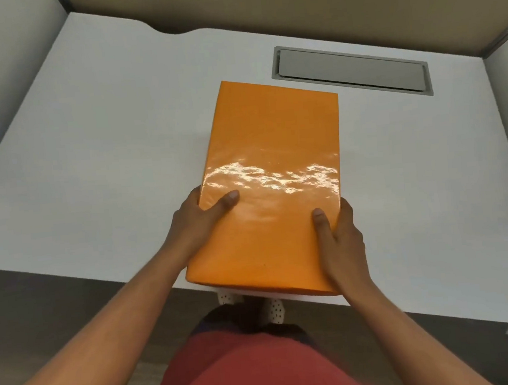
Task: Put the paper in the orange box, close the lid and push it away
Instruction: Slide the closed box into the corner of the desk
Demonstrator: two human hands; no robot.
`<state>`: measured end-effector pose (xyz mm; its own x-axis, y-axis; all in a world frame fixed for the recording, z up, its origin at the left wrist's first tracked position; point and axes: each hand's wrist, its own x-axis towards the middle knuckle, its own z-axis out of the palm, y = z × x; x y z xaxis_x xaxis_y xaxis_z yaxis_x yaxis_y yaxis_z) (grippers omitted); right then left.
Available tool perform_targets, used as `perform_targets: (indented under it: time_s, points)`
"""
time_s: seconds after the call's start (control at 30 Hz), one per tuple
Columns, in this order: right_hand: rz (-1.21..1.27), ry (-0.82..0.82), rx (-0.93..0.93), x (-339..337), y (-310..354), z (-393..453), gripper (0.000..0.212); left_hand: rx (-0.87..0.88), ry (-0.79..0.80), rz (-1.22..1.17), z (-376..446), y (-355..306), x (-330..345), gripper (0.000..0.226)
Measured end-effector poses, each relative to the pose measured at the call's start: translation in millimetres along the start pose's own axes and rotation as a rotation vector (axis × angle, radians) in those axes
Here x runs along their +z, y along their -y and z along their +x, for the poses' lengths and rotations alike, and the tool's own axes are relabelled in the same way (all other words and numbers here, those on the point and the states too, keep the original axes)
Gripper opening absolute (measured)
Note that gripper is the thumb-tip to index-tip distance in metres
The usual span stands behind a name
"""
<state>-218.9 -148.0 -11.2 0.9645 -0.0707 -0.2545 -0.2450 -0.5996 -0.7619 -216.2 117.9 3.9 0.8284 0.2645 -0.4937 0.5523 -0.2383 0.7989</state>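
Note:
The orange box (pixel 271 172) lies lengthwise on the white table (pixel 89 151) with its glossy lid down over it. Its near end hangs slightly over the table's front edge. My left hand (pixel 198 221) grips the box's left side near the front, thumb on top of the lid. My right hand (pixel 341 237) grips the right side near the front corner, thumb also on the lid. No paper is visible; the inside of the box is hidden by the lid.
A grey metal cable hatch (pixel 351 70) is set into the table beyond the box to the right. Partition walls (pixel 261 4) enclose the desk at the back and both sides. The table's front edge runs just under the box's near end.

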Motion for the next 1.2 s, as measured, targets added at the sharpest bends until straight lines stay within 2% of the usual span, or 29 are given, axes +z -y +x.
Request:
perform_targets:
  time_s: [0.13,0.27,0.53,0.77,0.9,1.0,1.2]
  points:
    - [0.07,-0.011,0.003,0,1,1,0.063,-0.017,0.04,-0.044,1,0,0,0.079]
    - [0.152,0.003,0.066,-2,5,3,0.076,-0.029,0.072,-0.079,5,1,-2,0.085]
    - [0.1,-0.031,0.057,22,34,18,0.078,-0.003,0.056,-0.136,31,4,-32,0.067]
    - [0.123,-0.04,0.053,120,130,53,0.076,0.009,0.051,-0.131,98,-4,-162,0.067]
    - [0.163,-0.02,0.02,192,198,77,0.067,-0.01,0.038,-0.149,143,-9,-255,0.062]
    - [0.165,-0.001,0.004,243,246,94,0.06,-0.029,0.016,-0.161,172,-9,-318,0.068]
    - [0.14,0.063,0.008,322,314,120,0.072,-0.055,0.03,-0.192,224,3,-408,0.065]
